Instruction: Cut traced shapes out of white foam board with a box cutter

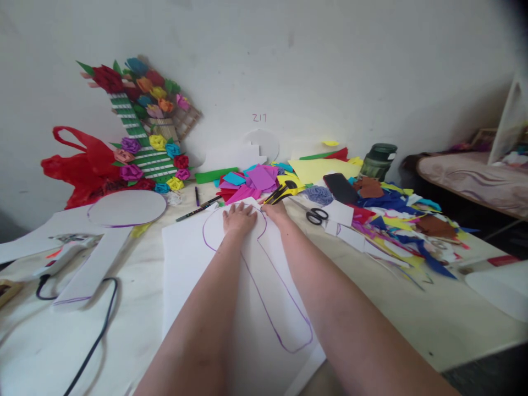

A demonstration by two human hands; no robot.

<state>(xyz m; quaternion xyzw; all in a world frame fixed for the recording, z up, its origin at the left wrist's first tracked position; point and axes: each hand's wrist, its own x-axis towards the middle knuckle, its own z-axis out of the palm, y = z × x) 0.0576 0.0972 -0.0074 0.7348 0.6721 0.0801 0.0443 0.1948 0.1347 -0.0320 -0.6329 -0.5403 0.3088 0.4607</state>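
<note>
A large white sheet [190,286] lies on the table, with a purple outline of a circle and a long rounded handle shape on it. My left hand [239,219] rests flat with its fingers spread inside the drawn circle. At the circle's right upper edge, my right hand [275,212] is wrapped round a yellow and black cutter [284,191], whose tip is near the purple line. A white cut-out of a disc [127,209] with a long strip [93,269] lies to the left.
A glue gun [66,256] with a black cord lies at left. Paper flowers [157,148] and a red bag [88,165] stand behind. Coloured scraps [256,181], black scissors [317,215], a phone [340,188] and a green jar [378,161] are at the back and right.
</note>
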